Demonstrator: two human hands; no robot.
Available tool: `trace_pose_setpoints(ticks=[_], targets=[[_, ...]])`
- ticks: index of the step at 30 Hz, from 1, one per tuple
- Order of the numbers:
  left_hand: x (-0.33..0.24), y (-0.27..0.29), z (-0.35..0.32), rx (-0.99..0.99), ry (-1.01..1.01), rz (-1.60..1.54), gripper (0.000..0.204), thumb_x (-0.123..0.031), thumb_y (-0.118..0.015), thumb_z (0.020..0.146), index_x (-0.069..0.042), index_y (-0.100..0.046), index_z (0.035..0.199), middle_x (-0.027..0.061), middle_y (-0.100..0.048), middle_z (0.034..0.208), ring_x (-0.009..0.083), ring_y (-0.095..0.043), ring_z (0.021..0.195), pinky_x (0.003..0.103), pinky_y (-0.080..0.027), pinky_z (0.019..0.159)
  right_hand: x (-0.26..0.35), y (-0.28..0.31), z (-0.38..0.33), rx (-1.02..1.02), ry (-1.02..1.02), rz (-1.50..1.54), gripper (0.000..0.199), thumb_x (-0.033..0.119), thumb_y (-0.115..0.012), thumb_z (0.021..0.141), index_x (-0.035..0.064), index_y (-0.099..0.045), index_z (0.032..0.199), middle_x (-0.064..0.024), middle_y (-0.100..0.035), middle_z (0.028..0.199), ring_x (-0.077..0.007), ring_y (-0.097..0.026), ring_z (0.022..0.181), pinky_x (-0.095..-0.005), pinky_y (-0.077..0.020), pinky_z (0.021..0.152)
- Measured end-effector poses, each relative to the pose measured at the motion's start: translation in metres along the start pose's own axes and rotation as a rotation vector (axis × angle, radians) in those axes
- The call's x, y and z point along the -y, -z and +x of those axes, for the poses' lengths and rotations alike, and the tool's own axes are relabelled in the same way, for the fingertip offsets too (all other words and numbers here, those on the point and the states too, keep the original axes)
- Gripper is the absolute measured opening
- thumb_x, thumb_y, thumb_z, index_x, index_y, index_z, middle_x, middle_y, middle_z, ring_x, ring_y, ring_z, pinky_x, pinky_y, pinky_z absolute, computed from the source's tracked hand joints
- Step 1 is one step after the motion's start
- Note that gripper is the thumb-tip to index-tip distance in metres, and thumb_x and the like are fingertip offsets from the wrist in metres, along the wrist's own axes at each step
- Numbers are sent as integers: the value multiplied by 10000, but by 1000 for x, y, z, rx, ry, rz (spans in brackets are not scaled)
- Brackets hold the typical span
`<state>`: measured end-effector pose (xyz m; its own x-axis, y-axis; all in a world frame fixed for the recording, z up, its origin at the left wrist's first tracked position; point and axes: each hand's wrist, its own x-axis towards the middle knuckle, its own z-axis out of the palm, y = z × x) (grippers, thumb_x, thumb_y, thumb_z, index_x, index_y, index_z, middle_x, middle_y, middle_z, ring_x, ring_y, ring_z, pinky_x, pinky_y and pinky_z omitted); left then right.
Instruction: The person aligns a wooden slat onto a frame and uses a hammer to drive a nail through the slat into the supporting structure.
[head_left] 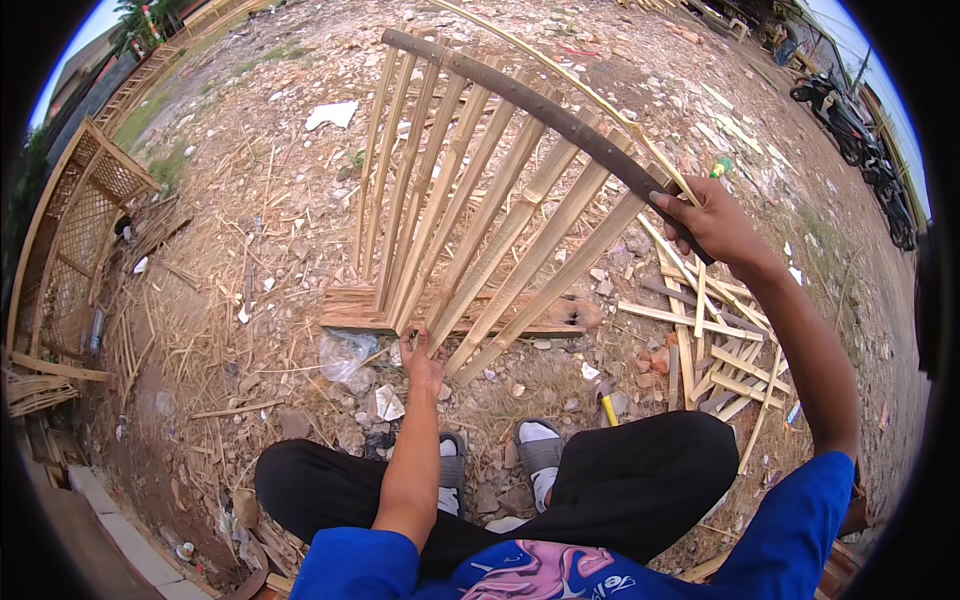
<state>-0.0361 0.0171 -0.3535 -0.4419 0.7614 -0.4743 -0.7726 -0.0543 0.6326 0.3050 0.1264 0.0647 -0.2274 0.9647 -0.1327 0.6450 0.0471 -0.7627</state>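
Seated on bare ground littered with straw, chips and stones. Both legs in black trousers, feet in grey sandals (540, 452) planted forward.

Right hand (712, 222) raised, fingers wrapped tight around the lower end of a long dark blade (520, 100). Blade runs up and left from the fist, crossing above the tops of the slats; whether it touches them cannot be told.

Left hand (422, 362) low and forward, closed on the bottom ends of a fan of bamboo slats (470, 210). Slats gathered at the hand, spreading upward and outward toward the blade. Their lower ends sit on a flat wooden block (350, 308) lying on the ground just beyond the hand.

Right of the block: loose pile of cut bamboo strips (715, 350), lying crossed over each other. A yellow-handled hammer (606, 402) lies near the right knee.

Clear plastic bag (345, 352) just left of the left hand, white scrap of paper (388, 402) below it.

Far left edge of ground: a woven bamboo lattice panel (80, 230) propped upright. Far right: parked motorbikes (860, 130).
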Motion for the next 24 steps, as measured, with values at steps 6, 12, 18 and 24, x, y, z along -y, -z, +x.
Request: trace_pose_setpoints(ticks=[6, 12, 18, 24], targets=[[-63, -5, 35, -115, -124, 369, 539, -288, -776, 852, -201, -474, 1290, 3, -604, 1150, 151, -533, 1015, 338, -420, 740, -75, -39, 9, -39, -160, 270, 221, 249, -613, 979, 35, -580, 935, -11, -573, 647, -69, -522, 495, -223, -408, 454], [-116, -2, 73, -145, -191, 723, 683, -317, -855, 758, -124, -503, 1310, 57, -609, 1124, 160, -579, 896, 316, -442, 640, -166, -113, 6, -49, -304, 546, 255, 267, -630, 966, 21, -582, 1014, -44, -608, 688, -104, -556, 511, -245, -431, 462], [-118, -15, 106, -80, -238, 1002, 688, -299, -864, 746, -104, -509, 1302, 98, -592, 1196, 164, -605, 908, 304, -483, 609, -248, -186, -13, -93, -454, 788, 247, 263, -625, 969, 25, -576, 1008, -51, -618, 701, -114, -558, 505, -243, -432, 453], [-88, -8, 150, -31, -222, 1276, 664, -361, -836, 761, -54, -541, 1272, 186, -557, 1223, 228, -545, 1070, 348, -476, 846, -316, -227, -16, -104, -571, 854, 256, 267, -630, 965, 18, -580, 997, -52, -616, 703, -115, -566, 529, -241, -452, 483]])
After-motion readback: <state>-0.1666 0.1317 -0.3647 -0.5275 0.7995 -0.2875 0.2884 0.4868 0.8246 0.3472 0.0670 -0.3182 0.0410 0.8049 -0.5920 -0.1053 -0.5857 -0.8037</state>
